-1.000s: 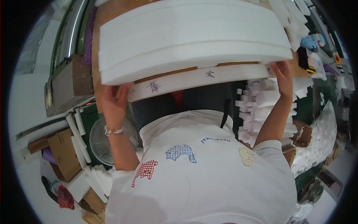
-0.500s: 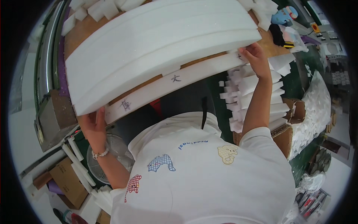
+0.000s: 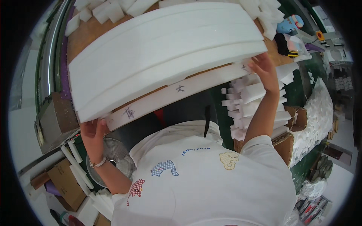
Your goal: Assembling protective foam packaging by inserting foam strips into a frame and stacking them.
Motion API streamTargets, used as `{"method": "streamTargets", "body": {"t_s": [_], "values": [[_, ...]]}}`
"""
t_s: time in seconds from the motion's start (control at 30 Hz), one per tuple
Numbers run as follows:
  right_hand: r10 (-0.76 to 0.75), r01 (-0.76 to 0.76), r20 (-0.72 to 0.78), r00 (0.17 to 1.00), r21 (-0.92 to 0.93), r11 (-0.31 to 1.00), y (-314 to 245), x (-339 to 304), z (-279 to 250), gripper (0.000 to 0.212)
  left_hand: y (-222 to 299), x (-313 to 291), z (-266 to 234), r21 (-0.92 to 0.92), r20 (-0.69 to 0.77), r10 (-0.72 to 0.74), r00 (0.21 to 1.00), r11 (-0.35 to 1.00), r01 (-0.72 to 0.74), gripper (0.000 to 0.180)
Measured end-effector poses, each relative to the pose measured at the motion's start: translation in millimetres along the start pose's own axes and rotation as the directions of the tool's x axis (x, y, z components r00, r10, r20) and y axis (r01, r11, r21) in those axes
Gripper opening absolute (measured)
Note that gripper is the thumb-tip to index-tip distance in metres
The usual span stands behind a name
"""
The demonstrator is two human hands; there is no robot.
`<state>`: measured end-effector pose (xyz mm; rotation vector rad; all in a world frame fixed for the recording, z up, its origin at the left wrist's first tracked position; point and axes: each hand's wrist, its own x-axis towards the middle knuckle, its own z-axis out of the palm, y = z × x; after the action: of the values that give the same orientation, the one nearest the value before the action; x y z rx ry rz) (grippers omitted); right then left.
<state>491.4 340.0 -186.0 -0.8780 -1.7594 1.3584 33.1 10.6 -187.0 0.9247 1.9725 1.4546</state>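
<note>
A wide stack of white foam sheets (image 3: 166, 52) lies across the table in front of me, its long edges bowed by the lens. My left hand (image 3: 93, 130) grips its near left corner, thumb in front and the other fingers partly hidden by the foam. At the near right corner, my right hand (image 3: 265, 69) holds the stack's end with bent fingers, some out of sight. Below the stack's near edge runs a long pale strip (image 3: 154, 98) with dark handwritten marks, along the table's front.
Loose white foam blocks (image 3: 102, 13) lie along the brown tabletop's (image 3: 88, 37) far side. Stacked foam pieces (image 3: 249, 101) stand right of my body, near an open cardboard box (image 3: 284, 145). A round fan (image 3: 111, 162) is below my left forearm. A blue item (image 3: 289, 23) sits far right.
The whole view has shifted slightly, and the foam stack appears a little lower, nearer to me. My right hand has come down a little with the stack's right end. Both hands stay at its corners.
</note>
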Motion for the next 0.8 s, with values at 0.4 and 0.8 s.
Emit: {"method": "streamTargets", "body": {"t_s": [0.4,0.8], "values": [[0.019,0.010,-0.280,0.960,0.104,0.995,-21.5,11.5,3.6,0.058,9.4,0.6,-6.8,-0.097,-0.077,0.112,0.991,0.988,-0.119,0.056],[-0.205,0.227,-0.249,0.946,0.064,0.972,-64.7,7.7,-2.7,0.060,24.0,1.1,-12.7,-0.226,-0.136,0.352,0.926,0.899,-0.375,0.052]]}}
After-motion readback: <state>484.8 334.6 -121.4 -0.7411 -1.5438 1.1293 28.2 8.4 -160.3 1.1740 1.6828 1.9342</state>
